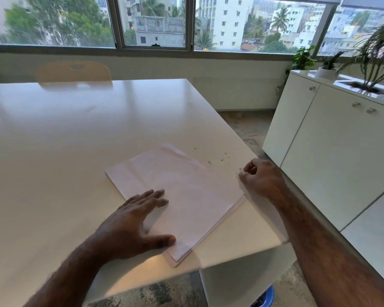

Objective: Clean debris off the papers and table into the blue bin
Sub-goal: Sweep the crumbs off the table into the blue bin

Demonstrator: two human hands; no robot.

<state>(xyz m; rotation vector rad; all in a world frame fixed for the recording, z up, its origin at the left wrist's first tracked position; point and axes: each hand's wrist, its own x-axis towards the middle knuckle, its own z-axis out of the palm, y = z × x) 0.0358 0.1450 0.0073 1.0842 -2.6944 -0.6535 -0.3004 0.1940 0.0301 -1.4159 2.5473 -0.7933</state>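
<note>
A stack of pale papers (pixel 186 191) lies on the white table (pixel 75 134) near its right corner. My left hand (pixel 138 220) rests flat on the stack's near-left part, fingers straight. Small dark debris specks (pixel 222 157) are scattered on the table just beyond the papers' right edge. My right hand (pixel 262 177) hovers at the papers' right corner with fingers curled, fingertips pinched together at a few tiny specks. Part of the blue bin (pixel 267 296) shows on the floor below the table's near-right corner, mostly hidden by the table leg.
A white cabinet (pixel 333 140) with potted plants (pixel 372 58) stands to the right across a narrow floor gap. A pale chair back (pixel 73 72) sits at the table's far side. Windows run along the back wall.
</note>
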